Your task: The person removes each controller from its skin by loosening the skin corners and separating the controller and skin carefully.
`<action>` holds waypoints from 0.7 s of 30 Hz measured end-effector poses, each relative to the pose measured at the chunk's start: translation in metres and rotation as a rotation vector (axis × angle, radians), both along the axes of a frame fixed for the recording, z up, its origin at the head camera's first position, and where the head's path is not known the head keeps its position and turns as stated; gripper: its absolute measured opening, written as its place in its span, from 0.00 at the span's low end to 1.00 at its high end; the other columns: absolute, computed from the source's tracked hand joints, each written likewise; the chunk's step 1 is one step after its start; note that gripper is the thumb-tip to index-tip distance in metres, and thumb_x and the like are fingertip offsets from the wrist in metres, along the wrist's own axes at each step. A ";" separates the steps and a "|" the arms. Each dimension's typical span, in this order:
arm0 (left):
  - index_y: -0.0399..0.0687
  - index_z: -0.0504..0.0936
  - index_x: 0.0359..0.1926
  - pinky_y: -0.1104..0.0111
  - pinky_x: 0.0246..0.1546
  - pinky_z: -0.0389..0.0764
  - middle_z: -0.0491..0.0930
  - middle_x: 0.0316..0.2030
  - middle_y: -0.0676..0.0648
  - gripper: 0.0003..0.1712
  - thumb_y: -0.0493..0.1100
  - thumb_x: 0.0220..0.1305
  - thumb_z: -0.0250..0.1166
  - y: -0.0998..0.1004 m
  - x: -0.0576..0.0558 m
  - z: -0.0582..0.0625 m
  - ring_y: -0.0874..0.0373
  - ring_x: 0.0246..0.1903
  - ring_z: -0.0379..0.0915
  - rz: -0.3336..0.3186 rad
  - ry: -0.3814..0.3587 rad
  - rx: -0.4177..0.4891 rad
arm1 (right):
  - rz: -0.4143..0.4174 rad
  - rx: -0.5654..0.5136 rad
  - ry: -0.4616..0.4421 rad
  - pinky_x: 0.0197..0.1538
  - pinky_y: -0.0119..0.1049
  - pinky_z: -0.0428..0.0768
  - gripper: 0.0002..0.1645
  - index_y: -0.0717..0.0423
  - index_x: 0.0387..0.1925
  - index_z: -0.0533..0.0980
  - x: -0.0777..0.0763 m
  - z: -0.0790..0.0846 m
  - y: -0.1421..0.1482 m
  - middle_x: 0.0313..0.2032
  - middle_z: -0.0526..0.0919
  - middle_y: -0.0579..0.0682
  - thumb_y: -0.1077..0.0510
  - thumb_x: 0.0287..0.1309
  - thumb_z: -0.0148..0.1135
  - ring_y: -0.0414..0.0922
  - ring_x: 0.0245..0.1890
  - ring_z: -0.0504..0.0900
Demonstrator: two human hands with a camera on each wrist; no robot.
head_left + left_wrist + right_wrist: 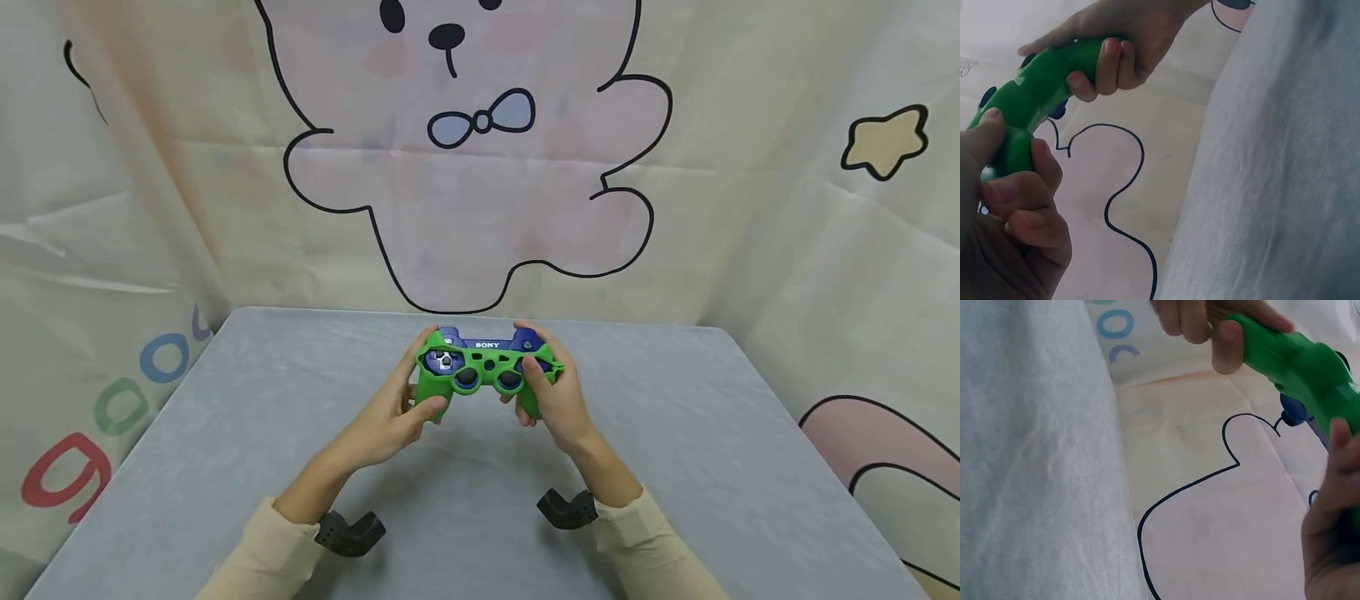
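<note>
Both hands hold a blue game controller (468, 342) marked SONY, which wears a green silicone cover (430, 393). The left hand (393, 421) grips the left handle, its thumb lying low on the cover. On the other side, the right hand (564, 404) grips the right handle, with the thumb pressed over the button area. Blue shows along the controller's top edge and through the cover's openings. At the right, the cover's edge sticks out near the thumb. In the left wrist view, the green underside (1041, 81) faces the camera, with fingers curled beneath both handles.
A table (465, 517) with a grey-blue cloth spreads beneath the hands. Behind it hangs a curtain (712, 233) printed with a pink bear and a star. Each wrist bears a black camera mount (351, 534).
</note>
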State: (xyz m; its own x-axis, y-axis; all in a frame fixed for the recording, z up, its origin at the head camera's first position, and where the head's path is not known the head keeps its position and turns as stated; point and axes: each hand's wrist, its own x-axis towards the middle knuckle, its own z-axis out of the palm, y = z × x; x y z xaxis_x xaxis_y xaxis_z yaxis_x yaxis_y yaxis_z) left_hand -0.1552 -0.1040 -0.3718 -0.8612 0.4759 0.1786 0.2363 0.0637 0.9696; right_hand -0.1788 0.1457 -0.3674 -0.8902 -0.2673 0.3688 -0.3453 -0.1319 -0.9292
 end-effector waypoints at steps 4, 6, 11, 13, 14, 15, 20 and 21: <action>0.76 0.35 0.80 0.72 0.14 0.66 0.77 0.31 0.42 0.47 0.44 0.76 0.56 -0.001 -0.003 -0.002 0.64 0.12 0.60 -0.018 0.022 0.003 | 0.032 0.001 -0.019 0.12 0.32 0.71 0.26 0.48 0.71 0.64 -0.001 0.001 0.001 0.25 0.82 0.46 0.48 0.77 0.50 0.37 0.12 0.75; 0.74 0.33 0.80 0.70 0.16 0.69 0.77 0.31 0.42 0.48 0.43 0.77 0.56 0.000 -0.004 -0.002 0.62 0.14 0.62 -0.028 0.045 -0.005 | 0.002 -0.022 -0.005 0.11 0.31 0.69 0.23 0.49 0.69 0.67 -0.002 0.002 -0.001 0.26 0.81 0.45 0.53 0.77 0.49 0.36 0.11 0.73; 0.79 0.32 0.79 0.68 0.16 0.72 0.78 0.29 0.42 0.50 0.42 0.76 0.58 0.000 -0.002 0.003 0.60 0.14 0.65 -0.026 0.045 -0.038 | -0.065 -0.078 0.022 0.11 0.29 0.66 0.18 0.52 0.63 0.71 -0.003 0.003 -0.005 0.29 0.81 0.44 0.58 0.76 0.47 0.36 0.09 0.68; 0.81 0.33 0.78 0.69 0.14 0.69 0.76 0.26 0.43 0.51 0.42 0.75 0.59 0.000 -0.001 0.005 0.62 0.12 0.63 -0.017 0.029 -0.048 | -0.081 -0.090 0.017 0.11 0.28 0.65 0.18 0.52 0.62 0.71 -0.003 0.002 -0.006 0.29 0.81 0.44 0.59 0.76 0.47 0.36 0.09 0.67; 0.81 0.33 0.78 0.70 0.13 0.68 0.75 0.24 0.44 0.52 0.42 0.75 0.60 0.000 -0.001 0.006 0.63 0.11 0.62 -0.013 0.022 -0.051 | -0.092 -0.094 0.015 0.10 0.28 0.65 0.17 0.52 0.62 0.72 -0.002 0.002 -0.007 0.29 0.81 0.44 0.59 0.76 0.47 0.36 0.08 0.67; 0.81 0.34 0.78 0.71 0.12 0.66 0.74 0.22 0.45 0.52 0.42 0.74 0.60 0.000 0.000 0.006 0.63 0.10 0.61 -0.010 0.014 -0.049 | -0.103 -0.096 0.013 0.11 0.28 0.65 0.17 0.51 0.62 0.72 -0.002 0.001 -0.007 0.29 0.81 0.44 0.59 0.76 0.47 0.35 0.08 0.67; 0.78 0.35 0.80 0.71 0.10 0.66 0.70 0.17 0.47 0.52 0.40 0.74 0.60 0.001 -0.001 0.002 0.65 0.08 0.60 -0.007 -0.001 0.004 | -0.145 -0.114 0.018 0.11 0.27 0.65 0.16 0.51 0.60 0.73 0.000 -0.001 -0.009 0.28 0.81 0.43 0.61 0.76 0.48 0.36 0.08 0.67; 0.77 0.35 0.80 0.71 0.09 0.66 0.71 0.17 0.47 0.52 0.39 0.74 0.60 0.001 -0.001 0.001 0.65 0.08 0.60 -0.006 -0.004 0.023 | -0.150 -0.118 0.020 0.11 0.27 0.65 0.16 0.51 0.60 0.73 0.000 -0.002 -0.010 0.28 0.81 0.43 0.61 0.76 0.48 0.36 0.08 0.67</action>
